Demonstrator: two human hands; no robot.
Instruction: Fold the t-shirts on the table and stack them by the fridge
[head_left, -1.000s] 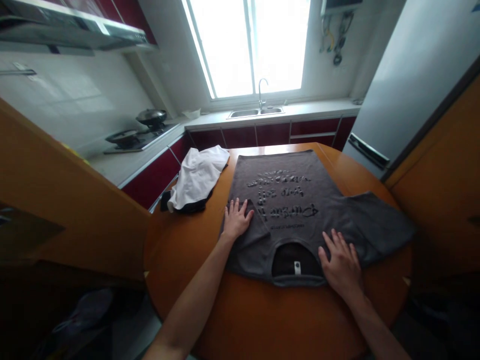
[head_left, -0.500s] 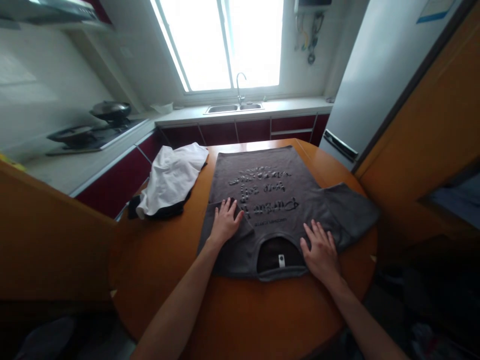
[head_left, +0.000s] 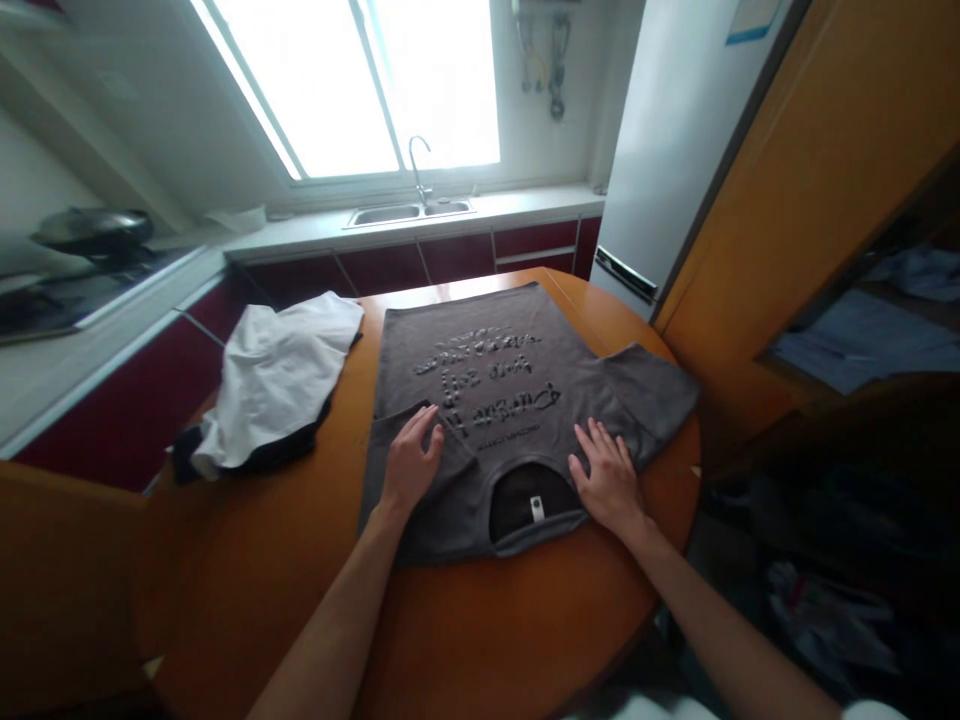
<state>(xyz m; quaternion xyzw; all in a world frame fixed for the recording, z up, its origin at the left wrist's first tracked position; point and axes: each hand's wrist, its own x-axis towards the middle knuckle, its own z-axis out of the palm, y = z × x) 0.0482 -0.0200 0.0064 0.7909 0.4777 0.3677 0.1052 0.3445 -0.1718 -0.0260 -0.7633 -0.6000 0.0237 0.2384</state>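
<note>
A dark grey T-shirt (head_left: pixel 502 385) lies spread on the wooden table, its collar toward me and its printed lettering facing up. Its left sleeve is folded inward over the body, while the right sleeve (head_left: pixel 652 390) sticks out to the side. My left hand (head_left: pixel 409 460) rests on the folded sleeve, fingers stretched out and thumb apart. To the right of the neck opening, my right hand (head_left: pixel 609 485) lies flat on the shirt near the shoulder with its fingers spread. Neither hand grips the cloth.
White and black clothes (head_left: pixel 281 370) lie in a pile on the left of the round wooden table (head_left: pixel 480 640). Beyond it are a counter with a sink (head_left: pixel 397 212), a stove with a pan (head_left: pixel 94 230) and a fridge (head_left: pixel 660 150). More cloth lies on a shelf at right.
The view has turned to the right, so everything sits further left. My left hand's fingers have drawn closer together on the folded sleeve. My right hand stays flat on the shirt.
</note>
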